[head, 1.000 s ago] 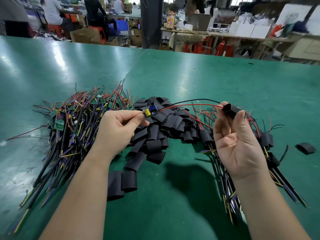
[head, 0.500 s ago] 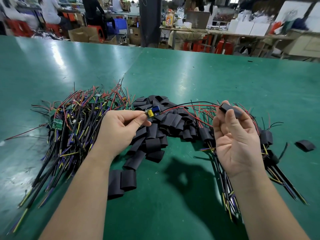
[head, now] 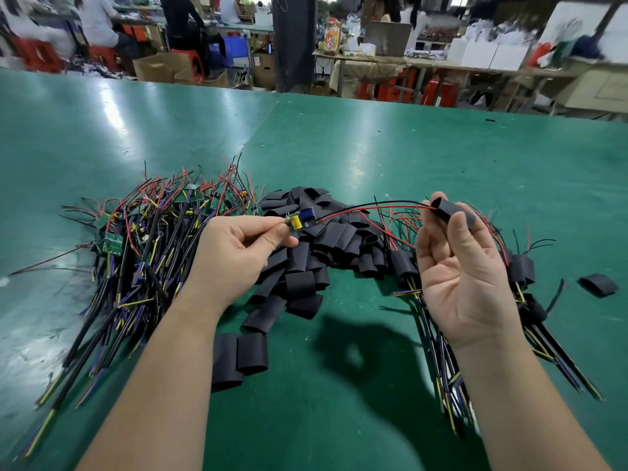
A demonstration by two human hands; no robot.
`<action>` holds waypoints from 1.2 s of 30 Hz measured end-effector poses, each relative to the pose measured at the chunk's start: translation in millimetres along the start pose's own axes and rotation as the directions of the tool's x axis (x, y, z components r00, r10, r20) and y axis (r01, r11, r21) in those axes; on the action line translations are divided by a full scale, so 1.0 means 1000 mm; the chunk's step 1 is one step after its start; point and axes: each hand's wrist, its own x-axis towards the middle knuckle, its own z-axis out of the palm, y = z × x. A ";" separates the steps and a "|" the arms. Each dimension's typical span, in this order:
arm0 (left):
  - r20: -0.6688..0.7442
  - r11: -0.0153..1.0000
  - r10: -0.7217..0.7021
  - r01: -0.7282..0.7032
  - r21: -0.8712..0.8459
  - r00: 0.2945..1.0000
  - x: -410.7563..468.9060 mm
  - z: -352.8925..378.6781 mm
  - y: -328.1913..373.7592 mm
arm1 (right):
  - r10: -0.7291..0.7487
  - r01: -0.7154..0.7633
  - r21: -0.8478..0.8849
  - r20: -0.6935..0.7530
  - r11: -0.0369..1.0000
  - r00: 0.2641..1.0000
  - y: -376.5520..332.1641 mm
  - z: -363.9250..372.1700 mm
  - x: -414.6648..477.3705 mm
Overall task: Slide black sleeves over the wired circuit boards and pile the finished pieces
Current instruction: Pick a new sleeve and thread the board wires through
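Hands are hovering above the green table (head: 339,147), seen from the head camera. The left hand (head: 234,253) is pinching a small board (head: 300,220) between thumb and forefinger, with the other fingers curling under. Red and black leads (head: 373,207) are running from the board toward 3 o'clock and reaching the mouth of a sleeve (head: 453,212); whether they are inside yet, cannot tell. The right hand (head: 462,266), palm up, is gripping that sleeve between thumb and fingertips. Loose sleeves (head: 323,253) are lying heaped between the hands. Bare wired boards (head: 142,239) are sprawling at 9 o'clock of that heap. Sleeved pieces (head: 520,270) are lying at 3 o'clock, partly behind the right hand. A stray sleeve (head: 598,284) is lying farther out at 3 o'clock, apart.
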 end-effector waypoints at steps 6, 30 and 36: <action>0.148 1.000 0.003 -0.007 0.031 0.989 -0.002 0.004 0.002 | 0.100 -0.094 -0.089 0.071 0.992 0.992 0.005 0.002 -0.004; 0.363 0.973 -0.083 0.155 -0.174 0.928 -0.011 0.010 0.024 | 0.215 -0.103 -0.323 0.335 0.941 0.917 0.020 0.006 -0.015; 0.441 0.978 -0.046 0.131 -0.164 0.896 -0.013 0.009 0.030 | 0.170 -0.004 -0.455 0.324 0.890 0.931 0.015 0.004 -0.013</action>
